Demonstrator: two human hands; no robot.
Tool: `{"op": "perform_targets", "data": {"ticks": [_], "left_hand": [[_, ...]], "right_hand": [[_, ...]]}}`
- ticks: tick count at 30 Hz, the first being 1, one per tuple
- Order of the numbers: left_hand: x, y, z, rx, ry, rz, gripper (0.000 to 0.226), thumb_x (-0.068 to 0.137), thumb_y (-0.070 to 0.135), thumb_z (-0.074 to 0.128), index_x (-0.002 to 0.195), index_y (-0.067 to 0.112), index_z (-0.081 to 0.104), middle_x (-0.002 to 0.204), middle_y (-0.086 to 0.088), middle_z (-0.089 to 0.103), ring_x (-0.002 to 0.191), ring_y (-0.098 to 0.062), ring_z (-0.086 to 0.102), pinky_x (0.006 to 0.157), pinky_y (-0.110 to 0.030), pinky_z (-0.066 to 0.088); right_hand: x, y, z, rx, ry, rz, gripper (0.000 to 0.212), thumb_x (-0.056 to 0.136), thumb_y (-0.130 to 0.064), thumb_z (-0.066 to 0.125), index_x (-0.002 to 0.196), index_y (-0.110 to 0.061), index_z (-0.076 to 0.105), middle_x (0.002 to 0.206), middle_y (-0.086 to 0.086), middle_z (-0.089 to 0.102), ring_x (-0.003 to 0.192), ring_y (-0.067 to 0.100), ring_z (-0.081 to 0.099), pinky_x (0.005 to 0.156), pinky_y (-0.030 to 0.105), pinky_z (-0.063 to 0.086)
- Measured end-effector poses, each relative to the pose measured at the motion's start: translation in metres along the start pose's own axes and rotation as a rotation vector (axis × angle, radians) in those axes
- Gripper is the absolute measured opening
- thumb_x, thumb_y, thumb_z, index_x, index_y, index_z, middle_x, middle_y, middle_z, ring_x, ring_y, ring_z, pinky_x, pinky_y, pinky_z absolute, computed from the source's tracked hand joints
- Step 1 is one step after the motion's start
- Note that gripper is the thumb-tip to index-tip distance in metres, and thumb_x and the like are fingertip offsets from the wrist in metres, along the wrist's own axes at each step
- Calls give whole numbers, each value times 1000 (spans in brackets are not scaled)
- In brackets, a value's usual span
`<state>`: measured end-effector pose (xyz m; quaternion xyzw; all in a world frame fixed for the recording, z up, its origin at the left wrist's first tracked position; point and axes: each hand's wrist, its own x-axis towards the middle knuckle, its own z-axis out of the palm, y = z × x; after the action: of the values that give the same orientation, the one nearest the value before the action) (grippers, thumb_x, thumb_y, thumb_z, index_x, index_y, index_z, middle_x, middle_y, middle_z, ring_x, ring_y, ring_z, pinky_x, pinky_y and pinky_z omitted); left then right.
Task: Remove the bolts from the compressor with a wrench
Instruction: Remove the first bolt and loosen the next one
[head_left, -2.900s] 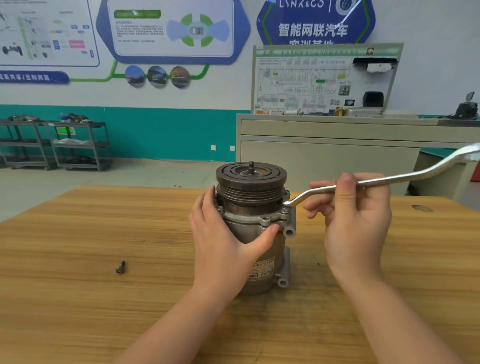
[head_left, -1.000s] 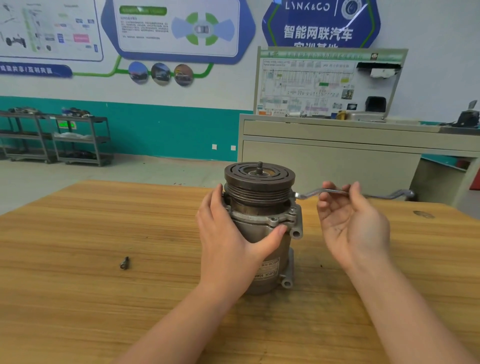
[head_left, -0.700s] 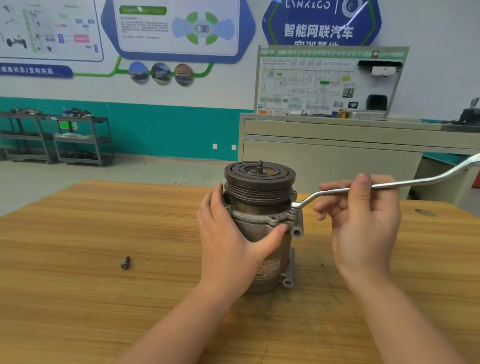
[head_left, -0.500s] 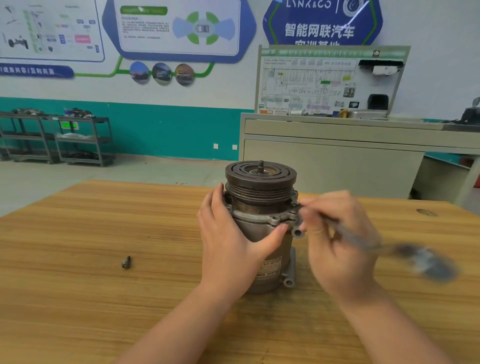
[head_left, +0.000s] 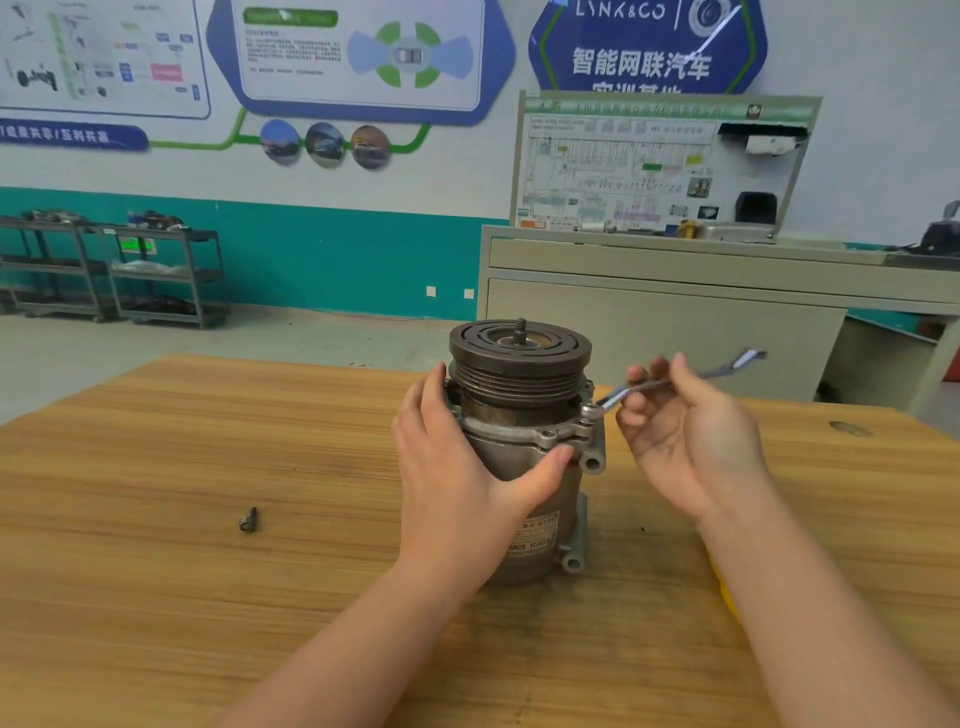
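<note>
A grey metal compressor (head_left: 524, 415) with a dark pulley on top stands upright in the middle of the wooden table (head_left: 208, 467). My left hand (head_left: 457, 467) grips its body from the left, thumb across the front under the flange. A silver ring wrench (head_left: 649, 387) sits with its ring end on a bolt (head_left: 588, 411) at the flange's right side; its shaft points away to the right. My right hand (head_left: 685, 436), palm turned up, holds the shaft in its fingertips close to the ring end. One loose bolt (head_left: 248, 519) lies on the table to the left.
A beige cabinet (head_left: 675, 322) with a wiring display board stands behind the table. Grey shelving carts (head_left: 114, 270) stand against the teal wall at far left. A dark knot (head_left: 849, 428) marks the table at right.
The wrench has swung from pointing toward me at the right round to pointing away at the right, its ring end on the flange bolt. My left hand has kept its hold on the compressor.
</note>
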<state>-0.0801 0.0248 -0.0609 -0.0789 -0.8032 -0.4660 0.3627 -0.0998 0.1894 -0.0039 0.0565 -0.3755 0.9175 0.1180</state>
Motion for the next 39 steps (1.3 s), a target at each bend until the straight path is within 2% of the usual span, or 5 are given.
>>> {"op": "perform_targets", "data": {"ticks": [4, 15, 22, 33, 39], "left_hand": [[0, -2, 1, -9, -1, -3, 119, 58, 77, 62, 152, 24, 14, 150, 7, 22, 140, -10, 16, 115, -30, 19], [1, -3, 1, 8, 17, 6, 117, 58, 78, 60, 152, 22, 17, 148, 5, 25, 139, -12, 19, 115, -31, 21], [1, -5, 2, 26, 19, 11, 118, 60, 75, 67, 151, 18, 19, 147, -1, 27, 139, -16, 23, 115, -34, 24], [0, -3, 1, 8, 9, 3, 119, 59, 73, 66, 152, 16, 18, 150, 1, 25, 139, -13, 19, 115, -30, 20], [1, -4, 1, -5, 11, 3, 119, 58, 77, 63, 152, 21, 17, 150, 5, 23, 139, -10, 18, 114, -29, 20]], "right_hand": [[3, -9, -7, 194, -19, -39, 26, 104, -23, 41, 84, -11, 53, 74, 9, 71, 61, 15, 67, 55, 22, 54], [-30, 11, 1, -634, -215, -937, 15, 101, -36, 47, 88, -33, 54, 67, 2, 63, 54, 10, 63, 53, 25, 52], [-35, 30, -5, -1002, -397, -1443, 31, 99, -26, 55, 86, 1, 64, 80, 11, 64, 74, 13, 58, 72, 14, 48], [-9, 2, -1, 41, 38, -91, 25, 106, -20, 33, 86, -13, 46, 61, 8, 64, 41, 14, 51, 40, 18, 40], [-21, 12, 5, 19, 42, -391, 22, 107, -20, 31, 89, -13, 42, 66, 6, 68, 50, 16, 60, 49, 21, 48]]}}
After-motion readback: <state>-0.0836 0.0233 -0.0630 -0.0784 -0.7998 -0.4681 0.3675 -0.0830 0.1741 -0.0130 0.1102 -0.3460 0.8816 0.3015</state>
